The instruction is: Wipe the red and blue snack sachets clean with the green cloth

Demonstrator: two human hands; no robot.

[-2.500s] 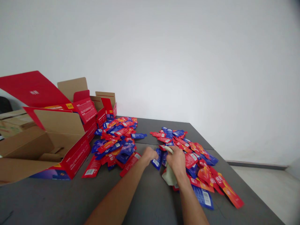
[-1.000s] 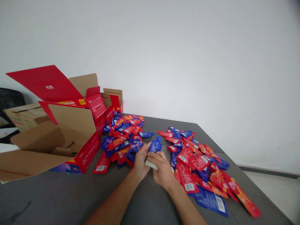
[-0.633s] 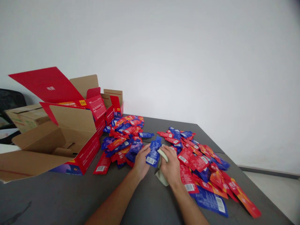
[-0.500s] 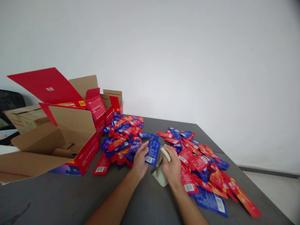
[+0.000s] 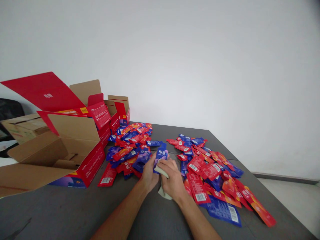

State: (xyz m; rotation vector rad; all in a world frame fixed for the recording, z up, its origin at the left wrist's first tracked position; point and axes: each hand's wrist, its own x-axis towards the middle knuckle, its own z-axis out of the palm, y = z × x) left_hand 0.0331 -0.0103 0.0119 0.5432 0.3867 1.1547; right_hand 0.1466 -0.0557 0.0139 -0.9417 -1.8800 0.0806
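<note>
Your left grip (image 5: 149,173) is closed on a blue sachet (image 5: 161,155), holding it upright just above the bench (image 5: 62,213) with its printed face toward you. Your right grip (image 5: 172,180) is wrapped around a pale cloth (image 5: 163,194), gripping it tight; the upper fold of the cloth is pressed against the lower part of the sachet, and its loose end hangs down under your palm and touches the bench. Your two hands meet at the sachet, in the gap between two heaps of packets.

The left heap (image 5: 130,143) of red and blue sachets lies just beyond your left grip and runs back toward the wall. The right heap (image 5: 207,166) spreads from beside your right grip out toward the bench's right edge, with a large blue packet (image 5: 222,210) nearest you, its barcode showing.

At your left, an open red carton (image 5: 82,163) lies on the bench with its brown flaps spread and its red lid raised, just beside the left heap. A smaller open red carton (image 5: 119,115) stands behind it, at the far end of that heap. A plain brown box (image 5: 22,125) sits further left, behind the red carton
</note>
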